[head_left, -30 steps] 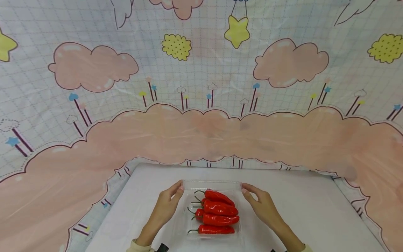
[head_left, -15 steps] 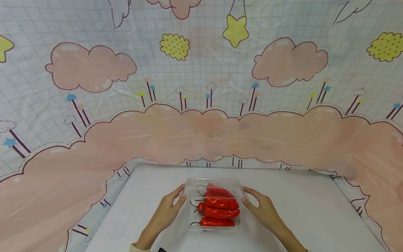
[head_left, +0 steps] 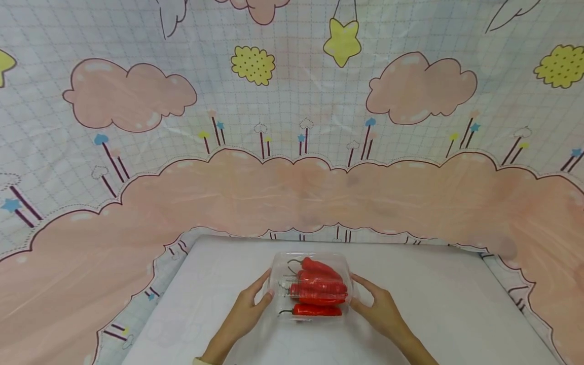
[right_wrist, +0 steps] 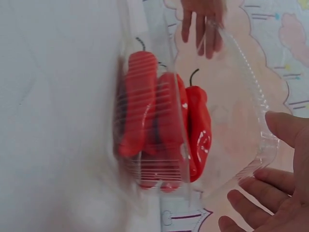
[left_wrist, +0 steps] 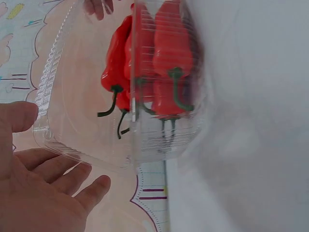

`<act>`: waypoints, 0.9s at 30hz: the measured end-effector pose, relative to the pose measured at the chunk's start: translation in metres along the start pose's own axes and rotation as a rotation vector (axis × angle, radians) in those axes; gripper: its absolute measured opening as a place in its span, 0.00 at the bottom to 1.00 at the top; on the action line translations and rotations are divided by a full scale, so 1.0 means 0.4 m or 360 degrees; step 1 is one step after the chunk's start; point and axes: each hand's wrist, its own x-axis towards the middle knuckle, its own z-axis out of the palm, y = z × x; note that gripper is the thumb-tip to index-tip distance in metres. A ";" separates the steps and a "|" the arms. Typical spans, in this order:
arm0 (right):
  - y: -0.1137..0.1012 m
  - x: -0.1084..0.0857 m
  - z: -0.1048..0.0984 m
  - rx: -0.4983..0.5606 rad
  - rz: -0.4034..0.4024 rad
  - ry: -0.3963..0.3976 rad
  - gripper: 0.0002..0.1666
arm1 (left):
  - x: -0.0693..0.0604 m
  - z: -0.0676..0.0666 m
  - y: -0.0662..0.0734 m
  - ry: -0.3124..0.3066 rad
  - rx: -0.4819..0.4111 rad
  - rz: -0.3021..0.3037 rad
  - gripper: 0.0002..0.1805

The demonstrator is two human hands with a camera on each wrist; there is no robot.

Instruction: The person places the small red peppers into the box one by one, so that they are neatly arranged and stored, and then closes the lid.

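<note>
A clear plastic container (head_left: 280,263) with several red chili peppers (head_left: 319,291) in it lies between my two hands on the white table. The peppers lie side by side, green stems to the left. My left hand (head_left: 248,310) holds the container's left side; in the left wrist view its thumb (left_wrist: 21,117) is at the ridged rim, fingers under the edge. Opposite it, my right hand (head_left: 377,310) holds the right side, its thumb (right_wrist: 285,126) at the rim too. Two clear parts meet at an angle in the wrist views, with a ribbed wall across some peppers.
The white table (head_left: 447,294) stretches out on both sides of the container. Behind it hangs a printed cloth (head_left: 292,197) with clouds and stars, which also runs down along both table sides.
The container with its peppers has shifted away from me. My hands have come slightly closer to me, and the clear ribbed part now crosses the peppers lower down in the head view.
</note>
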 end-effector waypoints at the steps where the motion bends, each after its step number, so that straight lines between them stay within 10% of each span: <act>1: 0.003 -0.001 0.002 -0.0004 -0.0003 0.0003 0.34 | -0.001 0.003 -0.004 0.0008 0.0001 0.0003 0.32; 27: 0.057 -0.024 0.042 0.0016 -0.0073 0.0040 0.36 | -0.032 0.040 -0.063 0.0042 -0.0048 -0.0053 0.30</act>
